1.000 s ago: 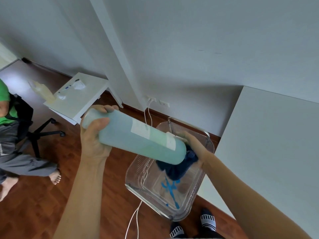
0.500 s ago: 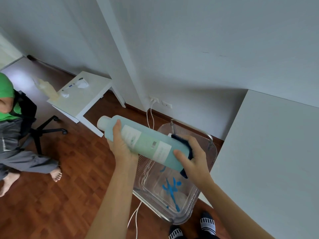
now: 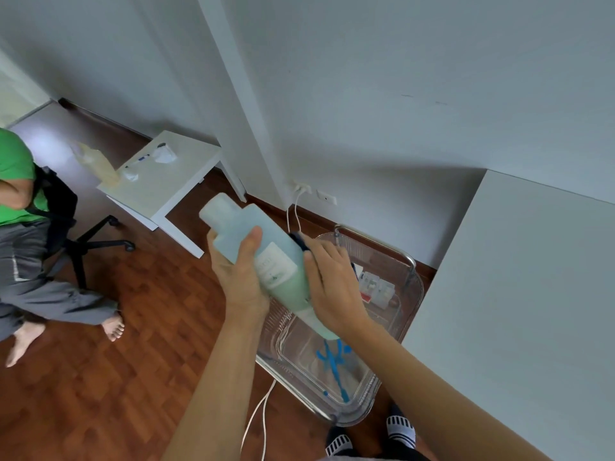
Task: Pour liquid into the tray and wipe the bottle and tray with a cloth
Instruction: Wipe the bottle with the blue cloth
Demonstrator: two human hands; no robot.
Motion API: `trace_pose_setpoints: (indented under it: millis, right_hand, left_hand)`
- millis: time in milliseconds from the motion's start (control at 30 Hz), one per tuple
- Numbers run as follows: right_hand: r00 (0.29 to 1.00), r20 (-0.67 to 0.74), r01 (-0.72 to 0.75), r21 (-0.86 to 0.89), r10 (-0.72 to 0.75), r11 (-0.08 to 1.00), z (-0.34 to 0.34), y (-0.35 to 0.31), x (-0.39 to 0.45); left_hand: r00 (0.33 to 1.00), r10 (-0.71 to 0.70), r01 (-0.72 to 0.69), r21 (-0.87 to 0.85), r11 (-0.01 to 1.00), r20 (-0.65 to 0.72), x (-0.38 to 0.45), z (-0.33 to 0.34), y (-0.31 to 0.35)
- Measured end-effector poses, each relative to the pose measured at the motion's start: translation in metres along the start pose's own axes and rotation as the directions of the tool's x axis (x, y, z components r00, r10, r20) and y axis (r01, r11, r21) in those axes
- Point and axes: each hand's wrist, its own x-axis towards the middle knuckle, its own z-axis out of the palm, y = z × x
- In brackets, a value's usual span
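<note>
The left hand (image 3: pixel 238 277) grips the pale blue bottle (image 3: pixel 263 257), held tilted above the clear tray (image 3: pixel 392 399), and the right hand (image 3: pixel 332 287) presses a dark blue cloth (image 3: pixel 299 241) against the far side of the bottle. Blue liquid (image 3: pixel 332 361) already lies in the tray, so I judge the pouring is done. The bottle wiping is going on now, and the tray is not wiped yet.

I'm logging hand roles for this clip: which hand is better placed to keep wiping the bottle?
The right hand. It presses the dark cloth against the bottle, while the left hand grips the bottle near its neck, holding it above the tray.
</note>
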Motion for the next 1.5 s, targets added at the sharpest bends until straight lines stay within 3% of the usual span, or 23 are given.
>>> trace_pose_setpoints:
  millis: [67,200,267,333,433,533,633,700,767,867,967,1033,1233,1300,1367,1500]
  right_hand:
    - [0.994,-0.100,-0.048,-0.067,0.041,0.997,0.007,0.008,-0.031]
    - [0.975,-0.221,-0.018,-0.073,0.001,0.997,0.028,-0.005,-0.047]
    - [0.991,-0.128,-0.032,0.041,0.037,0.999,0.016,-0.003,-0.020]
    - [0.987,0.051,-0.159,0.273,0.151,0.949,0.004,0.008,0.004]
    - [0.858,0.335,-0.502,0.387,0.390,0.773,-0.004,0.031,0.021]
    - [0.717,0.465,-0.697,0.467,0.520,0.544,-0.003,0.056,0.024]
    - [0.548,0.635,-0.815,0.553,0.544,0.176,0.005,0.083,0.016]
    - [0.525,0.685,-0.815,0.576,0.504,0.066,0.014,0.095,0.008]
    - [0.511,0.663,-0.817,0.572,0.546,0.070,0.022,0.100,0.006]
    - [0.441,0.549,-0.865,0.470,0.710,0.173,0.038,0.103,-0.002]
    - [0.337,0.540,-0.916,0.377,0.771,0.136,0.062,0.110,-0.016]
    - [0.305,0.505,-0.939,0.301,0.808,0.167,0.074,0.113,-0.025]
    - [0.464,0.358,-0.886,0.166,0.810,0.433,0.071,0.137,-0.038]
    - [0.449,0.301,-0.893,0.193,0.841,0.407,0.058,0.148,-0.038]
    - [0.386,0.280,-0.910,0.269,0.879,0.314,0.045,0.160,-0.037]
    - [0.269,0.363,-0.915,0.386,0.892,0.118,0.032,0.172,-0.042]
  left_hand:
    - [0.974,0.227,-0.226,0.112,0.968,0.002,0.003,-0.002,0.004]
    - [0.967,0.251,-0.254,0.216,0.943,0.040,0.006,-0.004,-0.001]
    - [0.968,0.239,-0.250,0.215,0.944,0.074,0.001,-0.005,-0.004]
    - [0.950,0.284,-0.304,0.178,0.936,0.126,0.000,-0.002,-0.002]
    - [0.923,0.356,-0.380,0.191,0.905,0.147,0.002,0.006,0.000]
    - [0.919,0.369,-0.389,0.182,0.903,0.136,0.002,0.012,-0.006]
    - [0.915,0.383,-0.401,0.186,0.897,0.124,0.005,0.013,-0.016]
    - [0.905,0.398,-0.422,0.207,0.882,0.150,0.010,0.015,-0.023]
    - [0.891,0.406,-0.451,0.276,0.849,0.205,0.011,0.015,-0.033]
    - [0.864,0.416,-0.499,0.362,0.787,0.284,0.010,0.008,-0.049]
    - [0.849,0.420,-0.527,0.435,0.730,0.322,0.012,-0.011,-0.062]
    - [0.854,0.416,-0.520,0.471,0.713,0.313,0.013,-0.024,-0.069]
    - [0.856,0.468,-0.508,0.525,0.683,0.221,0.029,-0.053,-0.082]
    - [0.853,0.487,-0.501,0.553,0.665,0.188,0.038,-0.054,-0.089]
    - [0.865,0.479,-0.475,0.556,0.682,0.152,0.047,-0.052,-0.099]
    - [0.909,0.401,-0.391,0.561,0.730,0.112,0.066,-0.040,-0.126]
